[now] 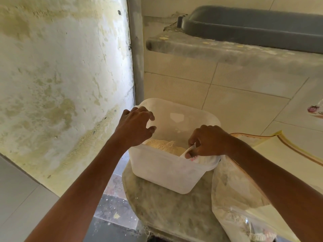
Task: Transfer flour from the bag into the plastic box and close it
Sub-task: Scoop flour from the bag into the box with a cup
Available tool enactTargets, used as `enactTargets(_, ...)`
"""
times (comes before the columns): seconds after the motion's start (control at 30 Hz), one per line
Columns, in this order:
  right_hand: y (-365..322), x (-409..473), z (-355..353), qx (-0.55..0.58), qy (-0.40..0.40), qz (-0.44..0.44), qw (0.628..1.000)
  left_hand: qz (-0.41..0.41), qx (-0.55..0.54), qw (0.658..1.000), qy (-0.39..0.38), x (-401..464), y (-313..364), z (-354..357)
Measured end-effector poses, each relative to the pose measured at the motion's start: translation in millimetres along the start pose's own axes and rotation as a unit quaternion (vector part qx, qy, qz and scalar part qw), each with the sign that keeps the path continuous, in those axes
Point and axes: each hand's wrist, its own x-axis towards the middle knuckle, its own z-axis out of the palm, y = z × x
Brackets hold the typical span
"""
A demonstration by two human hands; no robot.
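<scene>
Our left hand [135, 125] hovers with loosely curled, empty fingers to steady the box [172, 151], while our right hand [208, 141] pinches the bag [232, 194] mouth over its rim so flour [164, 145] lands inside.

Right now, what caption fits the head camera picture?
Right hand pinches the clear plastic bag's mouth over the translucent plastic box of flour; left hand hovers.

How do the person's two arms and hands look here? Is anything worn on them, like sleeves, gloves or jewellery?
Both forearms are bare as far as the picture shows; no sleeve is visible. The left hand and the right hand wear no gloves. No ring, watch or bracelet shows on either wrist or on the fingers in view. No markings are visible on the arms.
</scene>
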Motion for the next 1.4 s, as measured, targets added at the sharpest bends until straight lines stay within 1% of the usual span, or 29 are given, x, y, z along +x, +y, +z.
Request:
enactTargets(0.1, 0.6, 0.4, -1.6, 0.023, 0.013, 0.012, 1.000, -0.001, -0.003, 1.000, 0.002, -0.1, 0.3, -0.5)
enactTargets(0.17, -0.7, 0.4, -0.6, 0.004, 0.004, 0.005, 1.000, 0.000, -0.004, 1.000, 0.005, -0.3, 0.1, -0.2)
enactTargets(0.27, 1.3, 1.7, 1.1, 0.009, -0.002, 0.011, 1.000, -0.001, -0.007, 1.000, 0.003, -0.1, -0.2, 0.1)
enactTargets(0.33, 1.8, 2.5, 3.2, -0.001, -0.003, -0.003, 1.000, 0.001, -0.004, 1.000, 0.005, -0.1, -0.3, 0.4)
enactTargets(0.4, 4.6, 2.4, 5.0, 0.026, 0.021, -0.002, 0.999, 0.001, -0.004, 1.000, 0.003, 0.2, 0.3, 0.4)
enactTargets(0.47, 8.5, 0.4, 7.1, 0.065, 0.065, -0.011, 0.996, 0.002, -0.002, 1.000, 0.003, 0.3, 1.5, 0.1)
enactTargets(0.53, 12.0, -3.1, 9.0, 0.121, 0.126, -0.040, 0.984, 0.002, 0.005, 1.000, -0.005, 0.3, 2.2, -0.3)
enactTargets(0.6, 16.9, -10.6, 10.4, 0.182, 0.207, -0.077, 0.958, 0.007, 0.010, 1.000, -0.009, 0.5, 3.0, -1.4)
enactTargets(0.63, 18.8, -16.3, 10.1, 0.195, 0.246, -0.093, 0.945, 0.008, 0.010, 1.000, -0.010, 0.2, 4.3, -2.6)
enactTargets(0.73, 24.2, -35.9, 7.1, 0.175, 0.352, -0.132, 0.910, 0.015, 0.012, 1.000, -0.008, -0.8, 7.1, -5.9)
enactTargets(0.8, 29.3, -50.9, 5.4, 0.170, 0.399, -0.154, 0.888, 0.020, 0.020, 1.000, 0.002, -1.5, 12.6, -7.9)
enactTargets(0.83, 33.2, -59.3, 4.5, 0.175, 0.410, -0.157, 0.881, 0.025, 0.019, 0.999, 0.007, -1.4, 18.5, -8.5)
enactTargets(0.93, 51.5, -86.9, 1.6, 0.194, 0.421, -0.141, 0.875, 0.045, -0.016, 0.999, 0.006, 1.0, 51.4, -7.9)
enactTargets(1.07, 82.8, -130.7, -5.0, 0.231, 0.421, -0.117, 0.869, 0.097, -0.092, 0.991, 0.006, 7.4, 114.3, 3.7)
enactTargets(1.17, 110.1, -161.8, -5.2, 0.257, 0.414, -0.104, 0.867, 0.127, -0.158, 0.979, -0.023, 11.8, 157.3, 14.0)
enactTargets(1.3, 144.9, -200.6, 2.0, 0.236, 0.372, -0.095, 0.893, 0.178, -0.212, 0.957, -0.090, 10.5, 202.2, 32.8)
enactTargets(1.33, 151.1, -206.8, 4.3, 0.228, 0.356, -0.103, 0.900, 0.177, -0.208, 0.957, -0.102, 9.6, 207.8, 38.4)
enactTargets(1.4, 164.1, -216.9, 9.6, 0.194, 0.320, -0.105, 0.921, 0.163, -0.164, 0.965, -0.125, 6.9, 217.6, 47.7)
